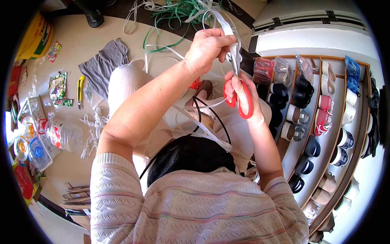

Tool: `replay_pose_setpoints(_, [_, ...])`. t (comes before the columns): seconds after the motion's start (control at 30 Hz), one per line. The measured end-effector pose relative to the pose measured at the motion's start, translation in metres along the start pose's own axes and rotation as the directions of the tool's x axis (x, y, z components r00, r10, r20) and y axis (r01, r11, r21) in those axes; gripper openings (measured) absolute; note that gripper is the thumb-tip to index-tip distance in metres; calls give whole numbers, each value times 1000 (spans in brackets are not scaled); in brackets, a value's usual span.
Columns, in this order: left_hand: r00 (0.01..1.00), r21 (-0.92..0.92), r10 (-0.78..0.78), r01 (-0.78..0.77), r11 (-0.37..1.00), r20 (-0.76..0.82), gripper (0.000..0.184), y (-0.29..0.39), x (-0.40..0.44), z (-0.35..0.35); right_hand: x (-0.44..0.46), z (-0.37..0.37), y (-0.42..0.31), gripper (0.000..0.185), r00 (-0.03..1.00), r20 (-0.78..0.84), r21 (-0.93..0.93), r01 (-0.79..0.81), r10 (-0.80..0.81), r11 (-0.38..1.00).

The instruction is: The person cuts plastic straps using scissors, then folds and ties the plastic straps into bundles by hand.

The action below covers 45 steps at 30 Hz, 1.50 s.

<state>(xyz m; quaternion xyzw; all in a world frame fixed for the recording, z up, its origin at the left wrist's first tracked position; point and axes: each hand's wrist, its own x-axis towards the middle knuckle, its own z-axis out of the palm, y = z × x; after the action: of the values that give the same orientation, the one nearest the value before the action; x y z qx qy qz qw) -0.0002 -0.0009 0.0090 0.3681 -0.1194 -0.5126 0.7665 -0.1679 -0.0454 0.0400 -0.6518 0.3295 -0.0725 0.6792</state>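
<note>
Partway, by judgement; extent of cut unclear.
Floor (115, 29): green-and-white tangle (174, 17), unsorted. White strip (224, 23) pinched in left hand (208, 45); red-handled scissors (247, 107) gripped in right hand (248, 87), blades against strip; severing unconfirmed.

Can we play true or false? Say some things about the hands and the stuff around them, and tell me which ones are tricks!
1. The right hand holds scissors with red handles. True.
2. The left hand holds a green strip. False: it holds a white strip.
3. A yellow knife lies on the floor. True.
4. The shoes are on the person's left. False: they are on the right.
5. The cloth near the knife is grey. True.
</note>
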Motion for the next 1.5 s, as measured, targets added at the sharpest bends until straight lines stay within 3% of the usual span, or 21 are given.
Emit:
replay_pose_setpoints(0.13, [1000, -1, -1, 1, 1000, 6, 14, -1, 1, -1, -2, 5, -4, 33, 998, -67, -38, -20, 18, 999])
replay_pose_setpoints(0.43, [1000, -43, 16, -16, 999, -16, 14, 3, 11, -8, -10, 4, 6, 33, 997, -50, -132, -70, 64, 989])
replay_pose_setpoints(0.73, [1000, -9, -23, 23, 1000, -10, 12, -4, 2, 0, -3, 3, -2, 32, 998, -48, -37, -51, 49, 998])
replay_pose_setpoints(1.0, [998, -79, -10, 5, 997, -62, 12, 1, 14, -9, -8, 7, 6, 30, 996, -46, -70, -75, 71, 995])
replay_pose_setpoints(1.17, [999, -46, 19, -21, 999, -46, 12, -4, 6, -3, -1, 2, 4, 31, 999, -21, -96, -29, 28, 995])
replay_pose_setpoints(1.33, [999, -24, 18, -19, 1000, -44, 13, -3, 5, -3, -4, 5, 0, 31, 996, -26, -97, -92, 90, 991])
replay_pose_setpoints(1.5, [991, 11, 42, -41, 999, -124, 16, 6, 11, -8, -6, 3, 3, 31, 996, -15, -123, -90, 88, 988])
